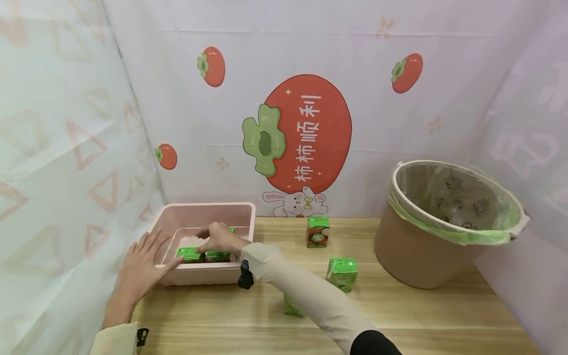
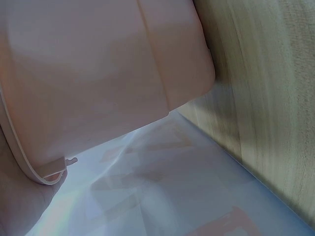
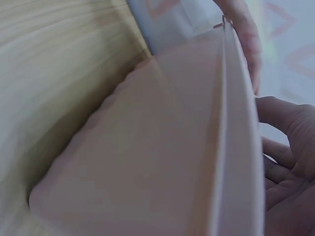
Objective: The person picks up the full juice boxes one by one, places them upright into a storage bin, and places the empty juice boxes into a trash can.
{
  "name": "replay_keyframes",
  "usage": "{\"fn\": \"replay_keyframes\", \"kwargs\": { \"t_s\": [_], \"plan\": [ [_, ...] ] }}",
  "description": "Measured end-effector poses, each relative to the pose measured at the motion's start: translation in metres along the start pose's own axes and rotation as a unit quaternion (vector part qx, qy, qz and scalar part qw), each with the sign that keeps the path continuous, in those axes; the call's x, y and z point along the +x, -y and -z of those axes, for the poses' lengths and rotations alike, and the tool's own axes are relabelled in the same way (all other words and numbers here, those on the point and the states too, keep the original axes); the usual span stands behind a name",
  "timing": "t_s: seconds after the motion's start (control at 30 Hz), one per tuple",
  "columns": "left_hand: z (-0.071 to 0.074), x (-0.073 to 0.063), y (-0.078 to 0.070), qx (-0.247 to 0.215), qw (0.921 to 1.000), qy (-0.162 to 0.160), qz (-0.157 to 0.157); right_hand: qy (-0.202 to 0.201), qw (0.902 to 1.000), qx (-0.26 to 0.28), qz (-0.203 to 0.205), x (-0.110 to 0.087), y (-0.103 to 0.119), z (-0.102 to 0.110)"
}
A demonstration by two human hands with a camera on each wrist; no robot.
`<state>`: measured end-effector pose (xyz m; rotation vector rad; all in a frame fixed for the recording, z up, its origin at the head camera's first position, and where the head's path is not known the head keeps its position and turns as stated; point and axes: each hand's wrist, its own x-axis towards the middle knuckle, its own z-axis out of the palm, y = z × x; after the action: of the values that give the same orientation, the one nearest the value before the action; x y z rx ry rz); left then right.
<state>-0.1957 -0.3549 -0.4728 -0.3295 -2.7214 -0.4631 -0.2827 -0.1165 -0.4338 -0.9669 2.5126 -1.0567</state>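
A pink plastic bin (image 1: 204, 274) stands at the left of the table and has several small green-topped cartons inside. My right hand (image 1: 222, 238) reaches over its front right side, thumb and fingers apart above the cartons. One carton (image 1: 189, 254) lies beside the thumb, another (image 1: 216, 256) under the hand; nothing shows between the fingers, though the bin's rim hides part of them in the right wrist view. My left hand (image 1: 141, 268) rests on the bin's front left corner with its fingers spread. The left wrist view shows the bin's outer wall (image 2: 88, 73) and part of that hand.
Right of the bin stand a red-and-green carton (image 1: 317, 232) and a green carton (image 1: 341, 274). Another green carton (image 1: 291, 305) is partly behind my right forearm. A brown trash can (image 1: 412, 256) with a green liner stands at the right. Printed cloth walls surround the wooden table (image 1: 426, 315).
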Motion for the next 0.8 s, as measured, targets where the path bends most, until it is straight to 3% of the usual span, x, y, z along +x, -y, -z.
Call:
{"fn": "replay_keyframes", "kwargs": {
  "t_s": [0.47, 0.8],
  "plan": [
    [0.001, -0.002, 0.001, 0.009, 1.0, 0.003, 0.001, -0.007, 0.9993, 0.023, 0.03, -0.03, -0.006, 0.04],
    [0.0, -0.001, -0.002, 0.001, 1.0, 0.006, 0.004, -0.014, 0.9969, 0.059, 0.049, -0.057, -0.031, 0.076]
  ]
}}
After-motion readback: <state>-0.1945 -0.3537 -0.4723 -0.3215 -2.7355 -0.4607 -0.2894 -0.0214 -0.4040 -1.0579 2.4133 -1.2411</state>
